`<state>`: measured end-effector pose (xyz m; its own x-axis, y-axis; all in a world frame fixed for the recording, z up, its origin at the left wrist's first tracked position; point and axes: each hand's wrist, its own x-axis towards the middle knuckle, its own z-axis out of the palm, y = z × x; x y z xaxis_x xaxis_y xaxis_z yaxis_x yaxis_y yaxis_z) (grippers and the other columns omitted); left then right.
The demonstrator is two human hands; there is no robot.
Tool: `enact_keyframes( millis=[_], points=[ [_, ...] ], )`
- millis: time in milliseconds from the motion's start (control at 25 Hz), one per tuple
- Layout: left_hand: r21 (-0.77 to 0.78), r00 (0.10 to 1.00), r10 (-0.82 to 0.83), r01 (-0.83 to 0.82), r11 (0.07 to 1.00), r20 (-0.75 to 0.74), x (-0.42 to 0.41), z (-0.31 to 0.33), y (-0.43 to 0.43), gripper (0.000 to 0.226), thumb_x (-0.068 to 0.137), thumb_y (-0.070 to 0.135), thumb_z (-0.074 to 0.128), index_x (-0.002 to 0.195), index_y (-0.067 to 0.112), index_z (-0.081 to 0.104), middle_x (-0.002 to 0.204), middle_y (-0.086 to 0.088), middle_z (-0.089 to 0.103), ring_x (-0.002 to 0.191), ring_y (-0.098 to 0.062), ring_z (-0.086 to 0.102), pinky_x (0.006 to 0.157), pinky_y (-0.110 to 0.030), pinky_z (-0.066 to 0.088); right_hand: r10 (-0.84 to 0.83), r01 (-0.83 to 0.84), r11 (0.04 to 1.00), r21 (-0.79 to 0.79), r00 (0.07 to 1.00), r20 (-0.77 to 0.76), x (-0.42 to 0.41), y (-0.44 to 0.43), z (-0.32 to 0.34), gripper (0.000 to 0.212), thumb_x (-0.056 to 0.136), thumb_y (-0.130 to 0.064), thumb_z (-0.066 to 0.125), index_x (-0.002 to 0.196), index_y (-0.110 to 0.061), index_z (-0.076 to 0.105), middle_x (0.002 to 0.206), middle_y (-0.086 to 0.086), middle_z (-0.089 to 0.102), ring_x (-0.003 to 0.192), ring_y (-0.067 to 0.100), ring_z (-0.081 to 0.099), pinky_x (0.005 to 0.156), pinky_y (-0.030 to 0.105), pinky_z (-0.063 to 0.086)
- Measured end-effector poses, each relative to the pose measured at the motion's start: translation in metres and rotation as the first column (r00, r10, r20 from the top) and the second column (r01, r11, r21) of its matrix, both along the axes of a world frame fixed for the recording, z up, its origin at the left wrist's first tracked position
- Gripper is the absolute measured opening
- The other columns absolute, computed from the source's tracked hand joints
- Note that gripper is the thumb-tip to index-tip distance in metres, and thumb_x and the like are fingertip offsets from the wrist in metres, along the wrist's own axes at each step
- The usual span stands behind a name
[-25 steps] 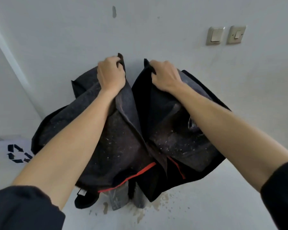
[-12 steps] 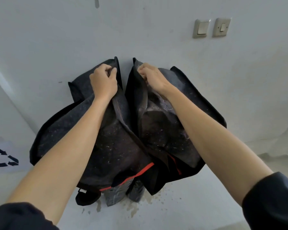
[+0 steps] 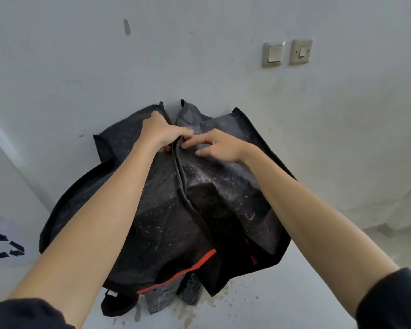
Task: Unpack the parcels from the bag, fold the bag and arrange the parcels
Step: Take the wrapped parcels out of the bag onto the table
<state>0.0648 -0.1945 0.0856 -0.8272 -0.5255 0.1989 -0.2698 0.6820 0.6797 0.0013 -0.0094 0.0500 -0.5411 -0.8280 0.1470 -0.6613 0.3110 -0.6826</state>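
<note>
**Flaps drawn together since a second ago**

Both hands have moved inward, bringing the two upper flaps of the dark felt bag (image 3: 152,210) edge to edge where they earlier stood apart. The left hand (image 3: 160,132) grips the left flap's edge, fingers curled under it. The right hand (image 3: 220,146) lies on the right flap, fingers loosely bent and spread, tips pressing the felt. The bag stands against the wall (image 3: 199,55), below two light switches (image 3: 272,54).

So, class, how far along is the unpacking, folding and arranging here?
Done: grey plastic-wrapped parcels appear out, lying below the dark grey felt bag. In hand: left hand grips, right hand presses its edges together. Left: finish folding, arrange parcels.
</note>
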Motion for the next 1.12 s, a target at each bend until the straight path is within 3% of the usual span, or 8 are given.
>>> enact_keyframes(
  millis=[120, 200, 280, 400, 640, 760, 1000, 1120],
  points=[
    [-0.038, 1.0, 0.008, -0.008, 0.999, 0.016, -0.009, -0.001, 0.004, 0.031, 0.082, 0.02, 0.077, 0.098, -0.004, 0.067, 0.089, -0.019, 0.074, 0.054, -0.022, 0.063, 0.045, -0.027, 0.049, -0.296, 0.286, 0.955, -0.077, 0.94, -0.17, -0.027, 0.022, 0.008, 0.031, 0.093, -0.013, 0.068, 0.121, -0.025, 0.077, 0.13, -0.004, 0.072, 0.123, 0.013, 0.064, 0.107, 0.03, 0.047],
    [-0.006, 1.0, 0.022, -0.022, 1.0, -0.008, -0.012, -0.004, 0.005, 0.034, 0.083, 0.02, 0.076, 0.106, -0.004, 0.066, 0.093, -0.017, 0.07, 0.053, -0.021, 0.06, 0.043, -0.026, 0.045, -0.652, 0.665, 0.743, -0.069, 0.697, -0.298, -0.055, 0.051, 0.007, 0.042, 0.088, -0.03, 0.072, 0.129, -0.021, 0.066, 0.13, 0.005, 0.068, 0.124, 0.028, 0.062, 0.102, 0.042, 0.05],
    [0.026, 0.999, 0.038, -0.038, 0.999, -0.024, -0.016, -0.009, 0.005, 0.039, 0.082, 0.023, 0.076, 0.109, -0.002, 0.064, 0.099, -0.013, 0.068, 0.06, -0.02, 0.062, 0.047, -0.025, 0.045, -0.757, 0.801, 0.566, 0.195, 0.599, -0.261, -0.066, 0.081, -0.008, 0.065, 0.091, -0.052, 0.071, 0.137, -0.009, 0.056, 0.139, 0.016, 0.061, 0.129, 0.039, 0.057, 0.103, 0.045, 0.049],
    [0.025, 0.995, 0.011, -0.008, 1.0, -0.098, -0.019, -0.016, 0.011, 0.023, 0.083, 0.019, 0.074, 0.097, 0.004, 0.063, 0.098, -0.007, 0.062, 0.082, -0.022, 0.059, 0.064, -0.031, 0.046, -0.682, 0.683, 0.648, 0.338, 0.718, -0.142, -0.072, 0.098, -0.018, 0.058, 0.103, -0.044, 0.059, 0.135, 0.005, 0.058, 0.144, 0.022, 0.058, 0.131, 0.04, 0.056, 0.096, 0.036, 0.044],
    [-0.044, 0.948, -0.027, 0.014, 0.999, -0.316, -0.021, 0.024, 0.03, 0.019, 0.083, 0.001, 0.052, 0.07, 0.013, 0.045, 0.069, -0.005, 0.041, 0.064, -0.018, 0.037, 0.056, -0.03, 0.028, -0.703, 0.74, 0.665, 0.104, 0.666, -0.249, -0.09, 0.115, 0.068, 0.032, 0.104, -0.031, 0.061, 0.103, 0.002, 0.06, 0.117, 0.025, 0.063, 0.106, 0.038, 0.058, 0.078, 0.033, 0.037],
    [-0.088, 0.91, -0.021, -0.017, 0.996, -0.414, -0.018, 0.057, 0.033, 0.032, 0.084, 0.0, 0.052, 0.061, 0.013, 0.034, 0.058, -0.002, 0.034, 0.055, -0.015, 0.029, 0.046, -0.024, 0.022, -0.708, 0.742, 0.67, 0.024, 0.648, -0.281, -0.087, 0.118, 0.105, 0.039, 0.104, -0.03, 0.061, 0.077, -0.003, 0.05, 0.105, 0.022, 0.058, 0.118, 0.041, 0.06, 0.077, 0.032, 0.036],
    [-0.118, 0.82, 0.037, -0.127, 0.985, -0.572, -0.017, 0.12, 0.011, 0.015, 0.081, 0.012, 0.058, 0.076, -0.001, 0.064, 0.069, -0.004, 0.055, 0.067, -0.016, 0.047, 0.058, -0.029, 0.033, -0.753, 0.696, 0.656, -0.292, 0.575, -0.321, -0.082, 0.102, 0.174, 0.039, 0.104, -0.035, 0.062, 0.117, 0.001, 0.062, 0.131, 0.028, 0.061, 0.123, 0.043, 0.058, 0.078, 0.033, 0.035],
    [-0.141, 0.829, 0.06, -0.165, 0.976, -0.556, -0.01, 0.072, 0.011, 0.018, 0.086, 0.01, 0.055, 0.079, -0.006, 0.059, 0.069, -0.009, 0.051, 0.067, -0.02, 0.046, 0.056, -0.031, 0.025, -0.73, 0.668, 0.683, -0.296, 0.614, -0.3, -0.077, 0.083, 0.132, 0.032, 0.105, -0.03, 0.06, 0.103, 0.001, 0.062, 0.112, 0.024, 0.062, 0.115, 0.041, 0.061, 0.078, 0.036, 0.041]
  ],
)
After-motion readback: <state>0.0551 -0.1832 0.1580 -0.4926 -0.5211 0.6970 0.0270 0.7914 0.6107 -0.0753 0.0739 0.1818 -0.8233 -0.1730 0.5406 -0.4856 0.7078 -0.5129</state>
